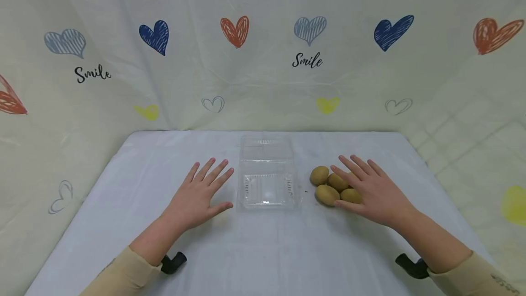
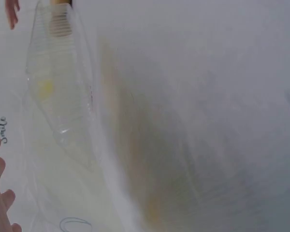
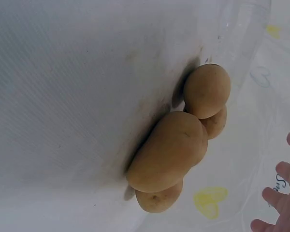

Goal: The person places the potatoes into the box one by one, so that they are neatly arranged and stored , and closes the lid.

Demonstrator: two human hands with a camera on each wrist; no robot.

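A clear plastic clamshell box (image 1: 267, 205) stands on the white table, its lid (image 1: 266, 150) folded back toward the far side. To its right several brown potatoes (image 1: 327, 195) lie in a cluster; in the right wrist view a long potato (image 3: 166, 152) is in front of others. My left hand (image 1: 195, 202), fingers spread and palm down, is just left of the box and holds nothing. With its fingers also spread, my right hand (image 1: 380, 198) hovers by the potatoes and hides part of the cluster in the head view.
White cloth covers the table (image 1: 263, 250), and a curtain (image 1: 263, 72) printed with hearts hangs behind it. Black curved pieces (image 1: 174, 263) stick out by both wrists. Small dark specks (image 1: 306, 191) lie between the box and the potatoes.
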